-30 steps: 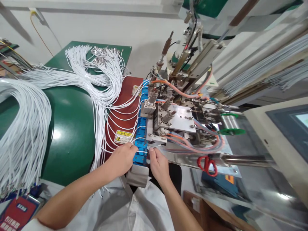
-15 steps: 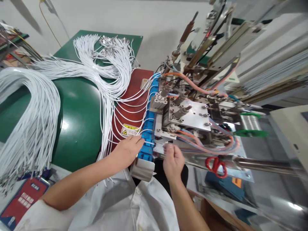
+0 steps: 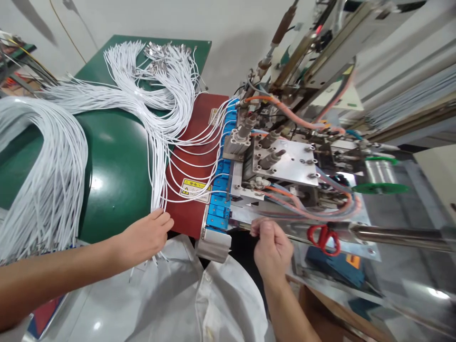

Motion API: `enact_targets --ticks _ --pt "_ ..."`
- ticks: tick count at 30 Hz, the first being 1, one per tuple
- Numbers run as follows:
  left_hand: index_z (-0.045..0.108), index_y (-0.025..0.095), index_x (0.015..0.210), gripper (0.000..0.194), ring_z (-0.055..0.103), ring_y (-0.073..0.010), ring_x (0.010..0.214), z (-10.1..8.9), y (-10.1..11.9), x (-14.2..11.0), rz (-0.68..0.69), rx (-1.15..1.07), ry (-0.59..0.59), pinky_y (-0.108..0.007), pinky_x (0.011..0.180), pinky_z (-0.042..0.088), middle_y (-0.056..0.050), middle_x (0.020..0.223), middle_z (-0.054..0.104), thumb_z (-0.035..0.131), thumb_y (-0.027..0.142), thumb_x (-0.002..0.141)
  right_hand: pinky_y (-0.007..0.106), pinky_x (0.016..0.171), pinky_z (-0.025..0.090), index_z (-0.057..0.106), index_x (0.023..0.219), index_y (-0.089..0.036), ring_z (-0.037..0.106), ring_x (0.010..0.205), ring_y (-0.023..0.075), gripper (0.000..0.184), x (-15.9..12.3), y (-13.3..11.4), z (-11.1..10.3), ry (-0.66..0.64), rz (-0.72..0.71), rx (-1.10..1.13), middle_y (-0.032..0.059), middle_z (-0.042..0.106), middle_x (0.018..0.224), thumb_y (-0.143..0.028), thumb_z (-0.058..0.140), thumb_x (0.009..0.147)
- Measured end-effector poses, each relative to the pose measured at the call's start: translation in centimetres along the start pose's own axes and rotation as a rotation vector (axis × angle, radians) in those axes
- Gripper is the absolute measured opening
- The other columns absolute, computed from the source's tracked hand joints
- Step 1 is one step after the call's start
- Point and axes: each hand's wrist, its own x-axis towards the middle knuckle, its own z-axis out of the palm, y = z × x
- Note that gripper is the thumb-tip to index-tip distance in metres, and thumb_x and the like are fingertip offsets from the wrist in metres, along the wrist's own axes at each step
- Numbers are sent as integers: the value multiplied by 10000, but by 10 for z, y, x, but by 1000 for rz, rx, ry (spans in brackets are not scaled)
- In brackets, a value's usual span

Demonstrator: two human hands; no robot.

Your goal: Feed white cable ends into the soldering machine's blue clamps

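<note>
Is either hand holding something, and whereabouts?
The left hand is at the white wires, low down, grip unclear; whether the right hand holds anything is hidden.

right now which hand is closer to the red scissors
Right. The right hand is a little left of the red scissors; the left hand is farther off, by the white cables.

On my feed I can read one label (image 3: 195, 191) on the red-brown panel (image 3: 185, 222): yellow band w/ Chinese chars, approx. "警告" (warning), plus a warning triangle (image 3: 185, 191); the small print's too blurred. White wires (image 3: 156, 156) cross a 2nd label (image 3: 214, 117) farther up the panel, illegible. Orange sticker (image 3: 352, 261) on the blue item (image 3: 333, 266), lower R: txt N/A, too small.
</note>
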Motion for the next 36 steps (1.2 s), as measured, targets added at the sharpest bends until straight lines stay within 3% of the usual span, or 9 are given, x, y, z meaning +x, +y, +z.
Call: enact_targets --ticks 3,6,9,13,17,22,27,32,36 --pt "582 186 601 232 470 -215 877 -10 -4 9 89 -108 -41 -351 840 341 -58 796 583 502 69 785 249 502 344 506 588 -175 432 529 120 344 -1 -1 -3 1 -8 11 -9 480 576 -367 450 868" --pt "612 197 717 192 503 -174 834 -20 -4 18 145 -313 17 -292 794 379 -26 783 611 488 229 860 246 505 351 514 598 -177 434 537 118 332 -4 -1 -6 -9 4 41 -11 474 578 -349 448 874" --pt "607 194 821 217 538 -132 730 -20 3 28 8 -453 171 -241 708 415 -2 755 623 422 277 898 246 510 368 571 660 -176 454 545 118 301 -12 -1 -9 -63 7 85 -3 499 602 -344 447 876" --pt "610 197 925 235 580 -140 768 -4 24 47 -107 -463 408 -267 734 447 -20 821 651 388 273 908 270 493 402 649 846 -166 495 549 145 400 -22 -5 -9 -214 4 231 28 532 612 -456 376 878" --pt "613 176 1025 270 605 -152 794 11 51 71 -92 -494 567 -289 746 485 -64 870 665 380 238 905 251 485 429 640 793 -180 493 527 121 222 -20 -18 -10 -144 71 260 18 549 642 -376 537 811" --pt "548 184 1179 333 617 -152 828 10 69 90 -123 -726 531 -278 755 501 -76 971 665 375 236 899 235 510 462 624 830 -196 523 542 109 140 -11 -27 -3 -97 182 325 6 586 676 -301 633 738" --pt "533 187 1209 357 571 -102 629 9 70 96 -218 -1048 471 -216 634 482 -11 743 649 398 273 890 215 467 422 573 712 -178 465 479 86 163 -8 -24 12 -111 343 440 -38 516 570 -324 647 714" --pt "599 145 1124 343 506 -89 574 7 65 97 -311 -1314 393 -197 571 450 -3 672 604 449 292 853 234 531 443 579 673 -171 511 567 114 140 -4 -29 12 -140 274 237 -12 551 632 -289 642 712" --pt "682 150 922 243 498 -88 564 0 62 98 -387 -1358 364 -194 561 433 -7 673 626 527 294 802 265 620 480 641 815 -184 570 690 142 99 1 -32 5 -110 107 190 34 590 786 -241 588 754"
